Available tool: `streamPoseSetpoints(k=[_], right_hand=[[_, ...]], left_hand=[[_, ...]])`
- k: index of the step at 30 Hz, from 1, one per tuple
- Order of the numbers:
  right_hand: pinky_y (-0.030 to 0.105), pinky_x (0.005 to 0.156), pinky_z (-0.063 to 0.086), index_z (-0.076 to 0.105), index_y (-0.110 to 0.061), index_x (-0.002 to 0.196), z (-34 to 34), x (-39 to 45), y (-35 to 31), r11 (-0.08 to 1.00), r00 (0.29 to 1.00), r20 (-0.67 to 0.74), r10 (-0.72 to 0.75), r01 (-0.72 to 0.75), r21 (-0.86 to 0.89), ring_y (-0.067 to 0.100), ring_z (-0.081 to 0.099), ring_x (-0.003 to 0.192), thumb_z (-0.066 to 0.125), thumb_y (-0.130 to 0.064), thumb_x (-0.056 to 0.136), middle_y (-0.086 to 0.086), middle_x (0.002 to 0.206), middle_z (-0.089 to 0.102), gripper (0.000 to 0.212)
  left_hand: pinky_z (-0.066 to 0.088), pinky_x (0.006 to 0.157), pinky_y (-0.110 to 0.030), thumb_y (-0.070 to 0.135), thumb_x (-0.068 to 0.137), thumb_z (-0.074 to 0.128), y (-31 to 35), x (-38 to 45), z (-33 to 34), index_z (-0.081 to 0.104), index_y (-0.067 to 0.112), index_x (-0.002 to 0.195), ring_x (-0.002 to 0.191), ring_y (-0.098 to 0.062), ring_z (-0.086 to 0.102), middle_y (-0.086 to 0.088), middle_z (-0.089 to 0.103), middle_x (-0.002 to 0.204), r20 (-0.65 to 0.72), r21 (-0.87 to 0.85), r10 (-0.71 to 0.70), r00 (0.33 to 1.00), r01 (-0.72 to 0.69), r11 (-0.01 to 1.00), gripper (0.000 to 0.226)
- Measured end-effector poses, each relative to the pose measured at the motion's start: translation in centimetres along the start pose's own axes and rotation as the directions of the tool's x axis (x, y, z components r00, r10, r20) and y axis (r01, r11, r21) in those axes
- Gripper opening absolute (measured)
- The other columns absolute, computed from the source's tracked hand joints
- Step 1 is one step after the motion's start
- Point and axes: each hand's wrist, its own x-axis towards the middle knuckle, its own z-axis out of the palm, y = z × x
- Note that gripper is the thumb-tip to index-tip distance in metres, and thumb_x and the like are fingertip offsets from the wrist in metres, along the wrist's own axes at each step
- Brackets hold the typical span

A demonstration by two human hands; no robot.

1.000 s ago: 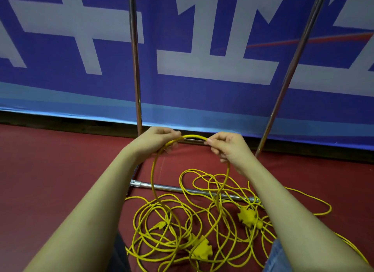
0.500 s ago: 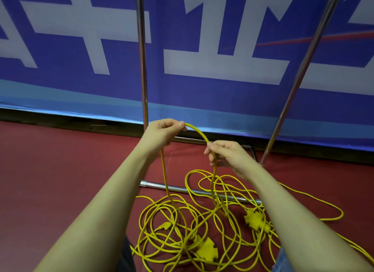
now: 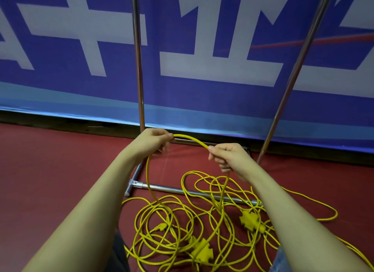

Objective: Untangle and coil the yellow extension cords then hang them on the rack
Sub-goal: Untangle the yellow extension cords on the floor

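The left hand pinches a lifted stretch of yellow extension cord between thumb and curled fingers, and the right hand grips the same stretch a little further along, so a short arc bridges the two. From each hand the cord drops to the pile below, making one tall loop. Half a second ago the hands were closer together and the loop hung narrow; now they have drawn apart and the right hand has slid along the cord, which suggests the first turn of a coil is being sized (nothing is gathered yet).

The rest of the cords lie tangled on the red floor, draped over the rack's chrome base bar, with two yellow multi-outlet heads and a small plug among the loops. The rack's two uprights rise against a blue-and-white banner.

The top rail is cut off above, so the hanging place cannot be seen. How many cords make up the tangle is hard to tell; some run out of view at the lower right, and the forearms cover part of the pile.
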Motion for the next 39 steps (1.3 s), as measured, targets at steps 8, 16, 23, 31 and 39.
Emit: streamPoseSetpoints(k=[8, 16, 23, 31, 39], right_hand=[[0.018, 0.043, 0.018, 0.059, -0.004, 0.069, -0.4, -0.2, -1.7, 0.998, 0.997, 0.072, -0.022, 0.017, 0.062, 0.007, 0.022, 0.037, 0.054, -0.023, 0.093, -0.003, 0.046, 0.033, 0.031], [0.026, 0.073, 0.048, 0.064, -0.007, 0.080, -1.1, 0.1, 0.6, 0.995, 0.980, 0.200, 0.005, -0.025, 0.097, 0.013, 0.058, 0.064, 0.054, -0.034, 0.080, 0.001, 0.064, 0.060, 0.029], [0.025, 0.063, 0.041, 0.061, -0.008, 0.081, -1.9, 0.7, 2.4, 0.995, 0.996, 0.093, -0.016, 0.007, 0.104, 0.012, 0.050, 0.057, 0.047, -0.025, 0.094, -0.001, 0.061, 0.053, 0.026], [0.020, 0.045, 0.021, 0.059, -0.006, 0.077, -2.2, 0.6, 0.0, 0.986, 0.999, 0.000, -0.042, 0.042, 0.163, 0.007, 0.025, 0.039, 0.042, -0.021, 0.100, -0.002, 0.049, 0.036, 0.032], [0.016, 0.039, 0.021, 0.065, -0.008, 0.089, -2.7, 0.4, -1.5, 0.995, 0.989, -0.115, -0.090, 0.093, 0.021, 0.005, 0.024, 0.037, 0.050, -0.019, 0.097, -0.005, 0.047, 0.035, 0.020]], left_hand=[[0.030, 0.047, -0.016, 0.023, 0.095, 0.057, 1.9, -0.3, 3.3, 0.065, 0.015, 0.079, 0.049, -0.006, 0.039, 0.005, 0.049, 0.057, 0.182, 0.153, 0.155, 0.971, -0.184, 0.971, 0.019], [0.014, 0.048, -0.022, 0.022, 0.094, 0.054, 3.4, 0.2, 3.7, 0.065, 0.008, 0.083, 0.048, -0.007, 0.021, 0.007, 0.029, 0.052, -0.046, -0.383, 0.313, 0.949, -0.306, 0.872, 0.021], [0.022, 0.045, -0.019, 0.017, 0.096, 0.049, 3.1, 0.8, 2.6, 0.063, 0.006, 0.081, 0.045, -0.008, 0.030, 0.005, 0.037, 0.049, -0.048, -0.431, 0.162, 0.986, -0.167, 0.887, 0.023], [0.042, 0.058, -0.024, 0.015, 0.101, 0.040, 2.2, 0.8, 1.2, 0.067, 0.007, 0.090, 0.053, -0.014, 0.050, -0.001, 0.058, 0.061, 0.064, -0.140, -0.005, 0.998, 0.014, 0.990, 0.030], [0.050, 0.053, -0.024, 0.024, 0.099, 0.044, 2.2, 0.8, 1.3, 0.067, 0.016, 0.108, 0.058, -0.013, 0.057, -0.003, 0.062, 0.074, 0.196, -0.298, -0.006, 0.981, 0.065, 0.952, 0.026]])
